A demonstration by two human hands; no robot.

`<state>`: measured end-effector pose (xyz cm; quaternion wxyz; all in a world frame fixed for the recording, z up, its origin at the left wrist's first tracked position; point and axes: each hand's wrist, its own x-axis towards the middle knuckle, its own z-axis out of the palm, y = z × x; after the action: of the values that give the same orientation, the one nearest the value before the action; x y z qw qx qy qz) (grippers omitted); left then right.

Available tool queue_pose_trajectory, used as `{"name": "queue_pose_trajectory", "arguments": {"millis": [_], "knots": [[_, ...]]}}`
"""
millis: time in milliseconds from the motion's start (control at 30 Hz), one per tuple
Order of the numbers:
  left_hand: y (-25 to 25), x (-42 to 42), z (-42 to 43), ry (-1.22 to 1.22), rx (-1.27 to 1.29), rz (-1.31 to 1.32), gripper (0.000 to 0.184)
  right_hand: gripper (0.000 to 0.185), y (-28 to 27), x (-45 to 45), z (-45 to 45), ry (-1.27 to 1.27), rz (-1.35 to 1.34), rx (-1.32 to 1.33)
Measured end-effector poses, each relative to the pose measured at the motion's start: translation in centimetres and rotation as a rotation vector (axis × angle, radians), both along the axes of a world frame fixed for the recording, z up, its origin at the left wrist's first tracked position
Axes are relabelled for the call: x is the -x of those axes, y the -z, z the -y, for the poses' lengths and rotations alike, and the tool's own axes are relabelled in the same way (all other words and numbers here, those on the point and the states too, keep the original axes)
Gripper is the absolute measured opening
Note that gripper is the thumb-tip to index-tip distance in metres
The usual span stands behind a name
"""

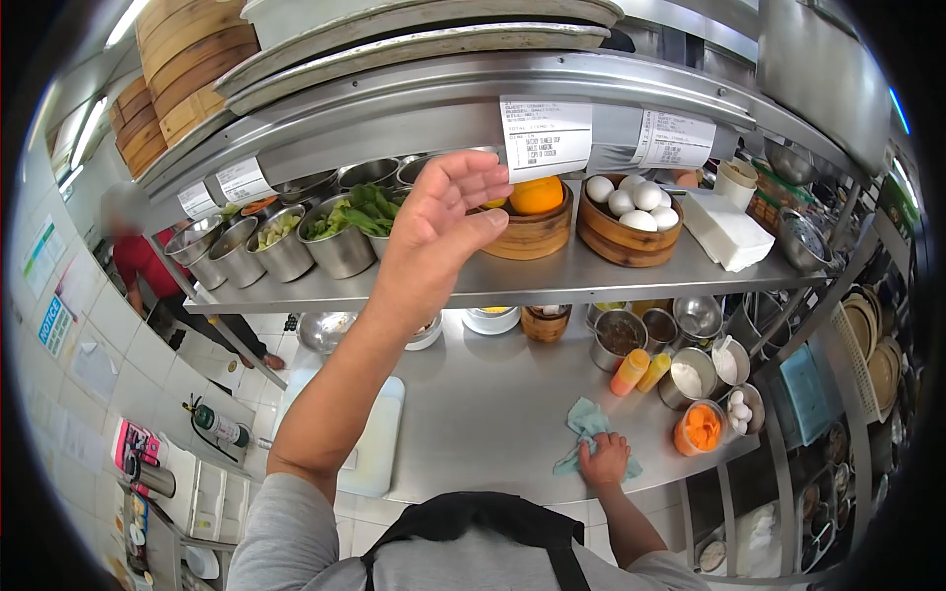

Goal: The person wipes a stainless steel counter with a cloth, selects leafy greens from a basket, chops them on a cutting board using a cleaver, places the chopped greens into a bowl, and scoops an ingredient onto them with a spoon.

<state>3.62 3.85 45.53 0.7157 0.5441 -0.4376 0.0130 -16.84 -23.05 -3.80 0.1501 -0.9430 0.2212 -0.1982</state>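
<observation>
My left hand [448,212] is raised in front of the steel shelf [552,280], thumb and fingers apart. Its fingertips are at the left edge of a printed order ticket [548,138]; whether they touch it I cannot tell. Just behind the hand stands a bamboo steamer basket [527,236] with an orange [537,195] in it. Down on the steel worktop [473,414], my right hand [605,459] rests on a light green cloth [588,430], fingers gripping part of it.
Egg basket [631,231], white napkins [729,231] and vegetable pots [340,236] line the shelf. Sauce bottles [631,371] and a tub of orange slices [701,429] stand right of the cloth. A white cutting board [372,443] lies left. Another person [148,261] stands far left.
</observation>
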Motion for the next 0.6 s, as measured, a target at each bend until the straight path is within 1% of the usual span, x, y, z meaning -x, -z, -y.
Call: {"name": "queue_pose_trajectory", "arguments": {"millis": [600], "knots": [[-0.21,0.79,0.04,-0.014,-0.037,-0.042,0.054,0.036,-0.02,0.02,0.07,0.009,-0.004,0.006]]}}
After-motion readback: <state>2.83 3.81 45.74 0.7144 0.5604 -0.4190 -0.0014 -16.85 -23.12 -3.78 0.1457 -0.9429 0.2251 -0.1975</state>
